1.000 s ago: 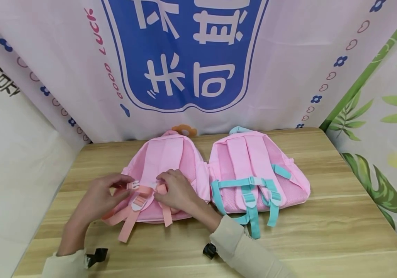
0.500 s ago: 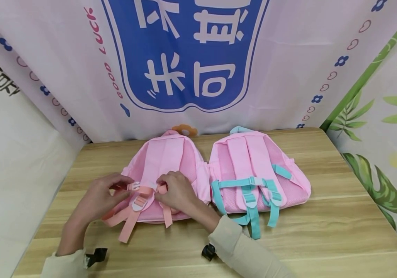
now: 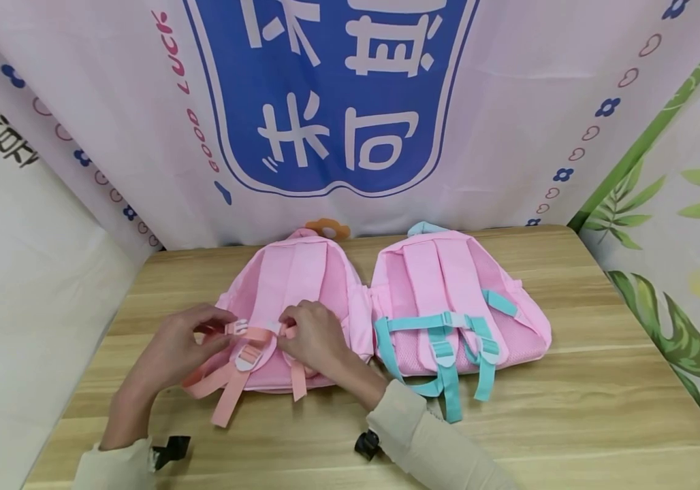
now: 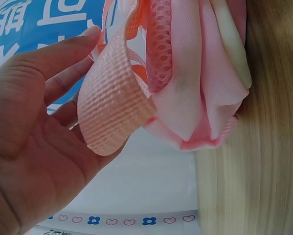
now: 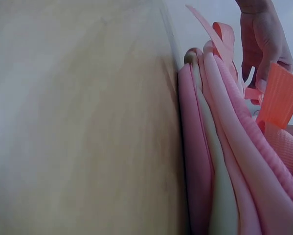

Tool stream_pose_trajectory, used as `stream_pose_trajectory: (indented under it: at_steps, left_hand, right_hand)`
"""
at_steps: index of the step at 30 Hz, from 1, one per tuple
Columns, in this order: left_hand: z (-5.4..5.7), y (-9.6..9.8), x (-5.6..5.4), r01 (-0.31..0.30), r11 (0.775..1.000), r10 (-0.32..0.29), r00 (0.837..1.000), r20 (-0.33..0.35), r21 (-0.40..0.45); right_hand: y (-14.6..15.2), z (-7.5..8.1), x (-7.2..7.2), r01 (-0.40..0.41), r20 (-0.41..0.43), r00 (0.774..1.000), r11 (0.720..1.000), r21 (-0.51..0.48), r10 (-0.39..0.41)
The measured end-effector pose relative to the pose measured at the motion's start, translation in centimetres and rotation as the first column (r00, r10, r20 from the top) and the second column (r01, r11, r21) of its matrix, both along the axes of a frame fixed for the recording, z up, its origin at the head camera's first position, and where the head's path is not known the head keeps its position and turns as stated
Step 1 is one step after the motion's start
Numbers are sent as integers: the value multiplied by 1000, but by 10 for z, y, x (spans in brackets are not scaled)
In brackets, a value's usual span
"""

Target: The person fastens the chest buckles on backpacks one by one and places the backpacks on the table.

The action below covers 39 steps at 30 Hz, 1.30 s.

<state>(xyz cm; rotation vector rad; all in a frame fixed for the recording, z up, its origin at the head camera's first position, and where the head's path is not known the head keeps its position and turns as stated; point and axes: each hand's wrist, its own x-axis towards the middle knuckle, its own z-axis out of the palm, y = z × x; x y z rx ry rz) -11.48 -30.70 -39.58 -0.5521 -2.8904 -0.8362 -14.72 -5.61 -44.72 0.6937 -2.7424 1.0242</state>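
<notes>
In the head view a pink backpack (image 3: pixel 276 272) with peach straps lies with its shoulder straps up. Over its lower part, my left hand (image 3: pixel 184 344) pinches the white pronged half of a side-release buckle (image 3: pixel 239 327) between thumb and fingers. Just right of it, my right hand (image 3: pixel 316 335) pinches the peach strap by the white socket half (image 3: pixel 273 327). A small gap separates the two halves. A peach webbing strap (image 4: pixel 114 98) loops in front of my left palm in the left wrist view. Most of my right hand is out of its own wrist view.
A second pink backpack (image 3: pixel 466 272) with teal straps lies against the first one's right side; its teal chest strap buckle (image 3: pixel 453 320) is joined. Both lie on a wooden table (image 3: pixel 577 401) before a printed curtain (image 3: pixel 503 136).
The head view has shifted very slightly. Both hands keep their hold on the strap and buckle half, with barely any movement.
</notes>
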Motion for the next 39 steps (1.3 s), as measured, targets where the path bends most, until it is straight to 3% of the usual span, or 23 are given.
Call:
stream_pose_trajectory:
  at_steps: [4,13,19,28,39]
  left_hand:
    - [1,-1,1,-19,1000,19,1000,11,-4]
    - [0,4,1,10,1000,-9,997,-77,12]
    - [3,6,2,17,1000,-16,995,-101,12]
    - [6,6,2,50,998,-48,996,-74,26]
    - [6,9,1,24,1000,-24,988,-152,1]
  right_hand:
    - [6,8,1,-11,10,1000,1000,12,11]
    - [21,30,4,-44,-24,999,999,10,44]
    - [25,29,0,-70,17,997,997,-41,71]
    - [27,28,-2,-60,48,997,988,-144,68]
    - [50,39,-3,-92,28,995,980,-175,98]
